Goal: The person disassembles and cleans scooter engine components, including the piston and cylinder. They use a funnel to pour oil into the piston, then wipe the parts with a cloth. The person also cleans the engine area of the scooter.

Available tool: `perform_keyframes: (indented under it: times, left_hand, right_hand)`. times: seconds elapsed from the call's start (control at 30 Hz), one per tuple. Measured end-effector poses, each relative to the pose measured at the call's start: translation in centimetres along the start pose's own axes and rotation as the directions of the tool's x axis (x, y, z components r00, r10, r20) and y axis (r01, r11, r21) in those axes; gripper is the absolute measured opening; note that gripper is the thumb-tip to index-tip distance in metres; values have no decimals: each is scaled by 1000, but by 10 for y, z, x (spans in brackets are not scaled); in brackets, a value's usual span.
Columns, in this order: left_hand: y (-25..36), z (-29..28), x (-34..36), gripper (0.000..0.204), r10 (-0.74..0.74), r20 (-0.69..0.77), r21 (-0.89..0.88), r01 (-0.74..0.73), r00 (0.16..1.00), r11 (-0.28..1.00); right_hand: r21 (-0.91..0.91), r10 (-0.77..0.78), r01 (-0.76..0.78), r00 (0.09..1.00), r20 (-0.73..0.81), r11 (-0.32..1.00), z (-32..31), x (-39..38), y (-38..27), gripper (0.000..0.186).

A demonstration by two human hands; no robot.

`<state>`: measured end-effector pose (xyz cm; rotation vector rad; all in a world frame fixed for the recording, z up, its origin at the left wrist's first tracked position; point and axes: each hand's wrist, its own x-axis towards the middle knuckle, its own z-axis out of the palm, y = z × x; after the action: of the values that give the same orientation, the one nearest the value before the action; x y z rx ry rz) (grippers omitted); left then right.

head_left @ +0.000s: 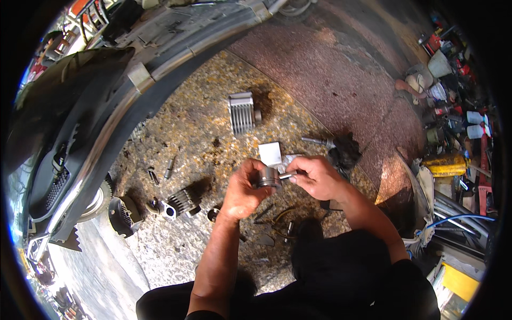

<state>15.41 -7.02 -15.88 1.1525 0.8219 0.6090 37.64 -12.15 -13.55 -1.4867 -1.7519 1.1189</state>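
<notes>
My left hand (241, 189) is closed around a metal piston (269, 178), with ring grooves showing along its side. Between the fingertips of my right hand (319, 179) is a short metal pin (287, 175), pointing at the piston's side; whether its tip is inside the piston I cannot tell. Just beyond my hands a small white box (270, 153) lies on the floor, with a clear plastic wrapper (289, 159) by it. Farther off stands a finned engine cylinder (242, 113).
A second finned cylinder (184, 202) and a dark cover (124, 216) lie at the left. Right of the box are a metal rod-like tool (314, 141) and a black rag-like bundle (345, 151). A vehicle body (69, 122) borders the left; clutter (448, 165) lines the right.
</notes>
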Motion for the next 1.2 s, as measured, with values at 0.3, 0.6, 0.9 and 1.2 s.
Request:
perform_keyframes:
  times: [0.3, 0.6, 0.9, 1.2]
  left_hand:
    - [1, -4, 2, 38, -47, -8, 15, 47, 999, 999]
    - [17, 0, 1, 37, -25, -10, 48, 26, 1000, 999]
    - [32, -7, -8, 38, -35, 22, 81, 33, 999, 996]
    - [23, 3, -7, 39, 33, -22, 135, -30, 999, 990]
  right_hand:
    - [19, -59, 60, 997, -52, 998, 5, 7, -6, 14]
    - [-90, -75, 71, 996, -44, 993, -1, 9, -13, 15]
    - [1, -3, 3, 1000, -18, 1000, 9, 6, -20, 19]
    - [221, 123, -96, 986, -114, 971, 16, 7, -10, 31]
